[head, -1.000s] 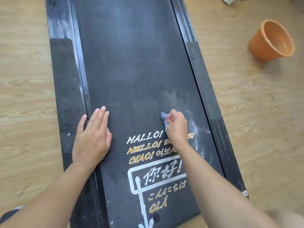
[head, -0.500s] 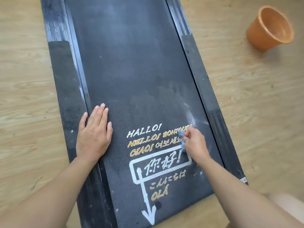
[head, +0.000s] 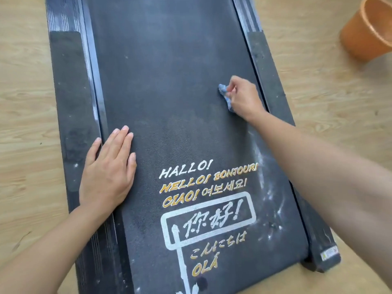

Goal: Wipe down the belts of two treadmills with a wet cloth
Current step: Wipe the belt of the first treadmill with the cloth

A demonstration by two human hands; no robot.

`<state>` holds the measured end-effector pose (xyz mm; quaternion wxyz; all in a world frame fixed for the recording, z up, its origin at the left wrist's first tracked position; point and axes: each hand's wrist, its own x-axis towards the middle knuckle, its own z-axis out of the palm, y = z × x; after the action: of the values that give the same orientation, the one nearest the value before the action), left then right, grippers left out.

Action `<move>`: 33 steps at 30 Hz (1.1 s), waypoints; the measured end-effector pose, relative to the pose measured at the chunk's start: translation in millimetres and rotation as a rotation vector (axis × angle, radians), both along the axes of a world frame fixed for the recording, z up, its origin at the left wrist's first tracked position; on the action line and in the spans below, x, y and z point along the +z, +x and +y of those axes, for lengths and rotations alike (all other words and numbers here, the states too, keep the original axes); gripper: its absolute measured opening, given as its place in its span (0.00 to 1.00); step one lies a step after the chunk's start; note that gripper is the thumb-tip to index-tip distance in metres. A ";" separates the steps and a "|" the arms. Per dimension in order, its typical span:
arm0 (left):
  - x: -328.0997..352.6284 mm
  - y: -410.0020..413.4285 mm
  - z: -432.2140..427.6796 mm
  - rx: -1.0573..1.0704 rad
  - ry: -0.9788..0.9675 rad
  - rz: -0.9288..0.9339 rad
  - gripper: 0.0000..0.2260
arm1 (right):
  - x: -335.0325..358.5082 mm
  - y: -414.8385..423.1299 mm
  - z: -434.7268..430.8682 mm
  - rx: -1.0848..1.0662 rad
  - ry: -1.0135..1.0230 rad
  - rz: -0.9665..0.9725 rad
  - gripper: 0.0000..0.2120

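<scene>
Hands first: R hand point(head: 244, 98) is curled round a small blue cloth point(head: 224, 92), bunched and pressed to the belt point(head: 169, 71) near its R edge. L hand point(head: 108, 166) lies flat, fingers straight & together, palm down on the belt's L edge, thumb reaching the L side rail point(head: 67, 92). It holds nothing and looks like a brace.

Key relation: the belt's long axis runs away from the person, near end low in view, far end out of frame. The cloth sits approx mid-length on the R side, so the R hand is nearer for that whole edge. White dusty smears point(head: 268, 187) lie btw the cloth and the near end, along the R edge, i.e. toward the person. My guess: the next stroke wants a pull back along the long axis, not across.

Writing on the belt, white & yellow: "HALLO!", "HELLO! BONJOUR!", "CIAO!", 여보세요!, boxed 你好!, こんにちは, "OLÁ". Sticker point(head: 328, 252) at the near end of the R side rail point(head: 267, 66): too small to read. Orange tub point(head: 369, 32) sits on the wood floor point(head: 21, 102), well apart to the R.
</scene>
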<state>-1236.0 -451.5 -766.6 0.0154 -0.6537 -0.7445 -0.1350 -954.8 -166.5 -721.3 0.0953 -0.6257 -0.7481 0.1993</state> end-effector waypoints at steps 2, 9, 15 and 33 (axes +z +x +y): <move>1.4 -1.7 -1.3 -0.010 -0.004 -0.002 0.23 | -3.0 30.5 -36.7 0.013 0.005 -0.011 0.05; 2.9 0.6 -1.1 -0.028 0.010 -0.024 0.23 | 8.2 138.3 -200.4 -0.078 -0.118 -0.027 0.13; 5.3 3.0 3.8 -0.031 0.009 -0.027 0.23 | 2.3 93.9 -138.6 -0.097 -0.014 0.052 0.07; 4.8 1.2 5.4 -0.022 0.008 -0.043 0.23 | -3.7 89.5 -125.8 -0.199 -0.016 0.086 0.12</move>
<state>-1234.8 -446.1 -761.8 0.0004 -0.6588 -0.7368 -0.1520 -865.3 -292.2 -725.1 0.1416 -0.6887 -0.6757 0.2216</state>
